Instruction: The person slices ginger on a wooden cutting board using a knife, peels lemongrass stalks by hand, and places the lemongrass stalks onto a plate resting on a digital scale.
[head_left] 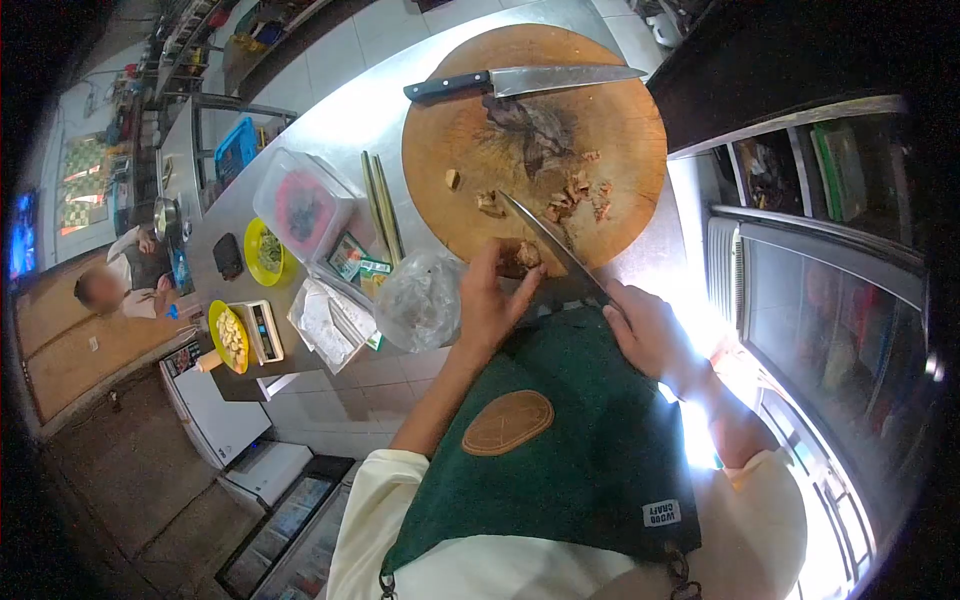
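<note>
On the round wooden cutting board [440,170], my left hand [487,300] pinches a brown chunk of food [528,256] near the board's front edge. My right hand [640,330] is wrapped around the handle of a knife [553,240]. Its blade points up and left across the board, just right of the chunk. Chopped brown bits [578,190] lie beyond the blade, and a small piece [488,204] rests by its tip. A dark, flat, wrinkled piece [540,135] lies farther back. Behind it rests a second knife [565,78] with a black handle.
Left of the board are a clear plastic bag [420,303], green stalks [381,210], a plastic container [325,190] and a yellow-green bowl [280,258]. A plate of pale pieces [230,338] sits on a scale [266,332]. Another person [125,275] is at far left.
</note>
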